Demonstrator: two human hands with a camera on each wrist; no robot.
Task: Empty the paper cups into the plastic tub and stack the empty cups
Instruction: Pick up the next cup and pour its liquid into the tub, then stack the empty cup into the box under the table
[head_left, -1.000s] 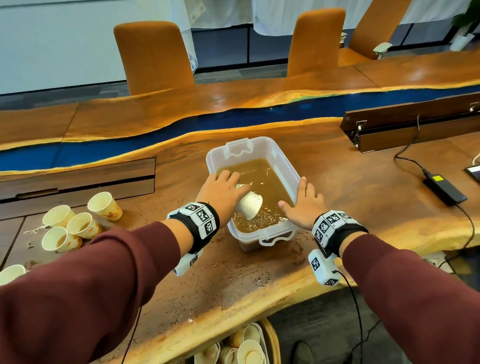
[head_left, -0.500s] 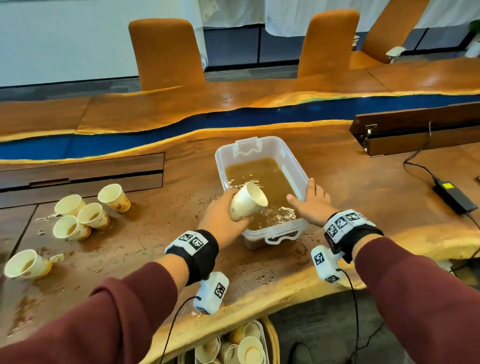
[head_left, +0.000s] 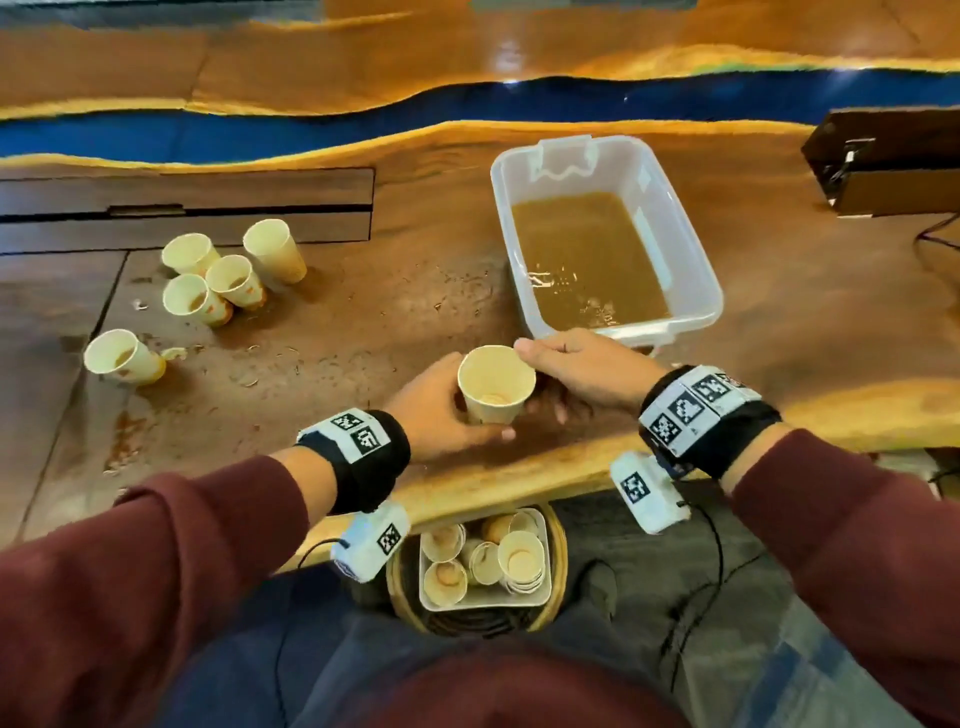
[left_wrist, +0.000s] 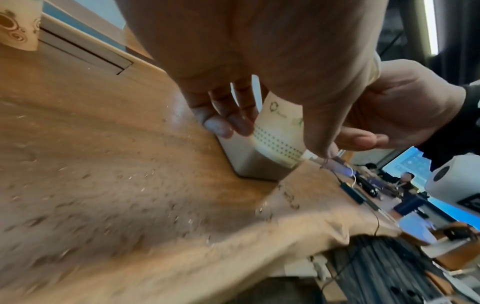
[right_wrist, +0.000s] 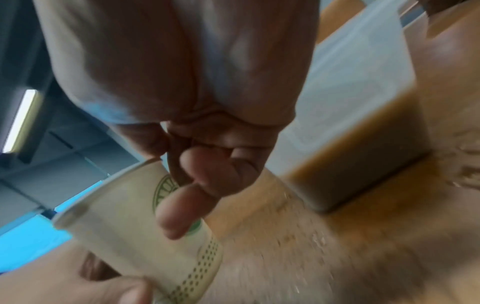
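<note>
Both my hands hold one upright paper cup (head_left: 496, 384) just above the table's near edge, in front of the plastic tub (head_left: 680, 234). The cup looks nearly empty, with a little residue at its bottom. My left hand (head_left: 441, 408) wraps its lower wall; in the left wrist view the fingers (left_wrist: 226, 121) and thumb curl round the cup (left_wrist: 280, 131). My right hand (head_left: 566, 364) grips it near the rim, and its fingertips (right_wrist: 182, 205) press on the cup's (right_wrist: 130, 222) side. The tub holds brown liquid. Several cups (head_left: 223, 275) with liquid stand at the left, one (head_left: 122, 358) apart.
The wooden table (head_left: 363, 322) is wet and speckled with spills around the cups and tub. Below its front edge a wicker basket (head_left: 556, 582) holds a white tray with several empty cups (head_left: 519, 564), some stacked. A dark cable box (head_left: 883, 161) sits far right.
My left hand lifted the tipped cup out of the tub, turned it upright and drew it to the table's near edge. My right hand left the tub's rim and took hold of the cup.
</note>
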